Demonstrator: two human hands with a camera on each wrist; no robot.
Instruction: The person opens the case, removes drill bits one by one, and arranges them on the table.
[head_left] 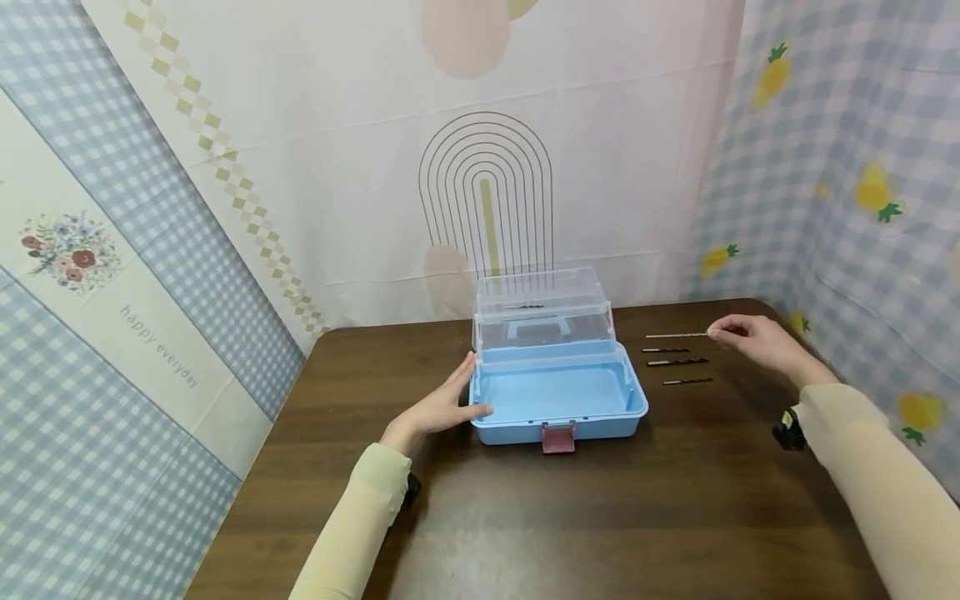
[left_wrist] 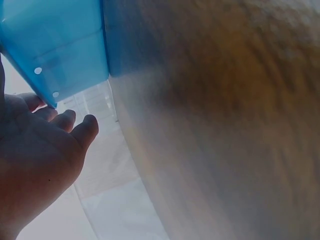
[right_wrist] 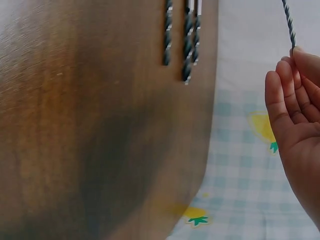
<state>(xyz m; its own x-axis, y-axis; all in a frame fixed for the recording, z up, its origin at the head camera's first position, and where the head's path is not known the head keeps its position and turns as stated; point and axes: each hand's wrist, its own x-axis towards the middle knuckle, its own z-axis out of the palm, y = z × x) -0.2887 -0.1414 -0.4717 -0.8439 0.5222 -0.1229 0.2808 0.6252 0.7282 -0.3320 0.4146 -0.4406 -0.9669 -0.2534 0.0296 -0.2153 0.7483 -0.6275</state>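
thin drill bit, right of centre in the head view, is clamped by its fluted end between thumb and fingertips of the right hand, where a firm, level pinch would stop it twisting. just below it, three other drill bits lie on the surface, best left undisturbed; further left, the left hand, thumb and fingers apart, touches the blue box, and light, steady contact should stop it sliding.
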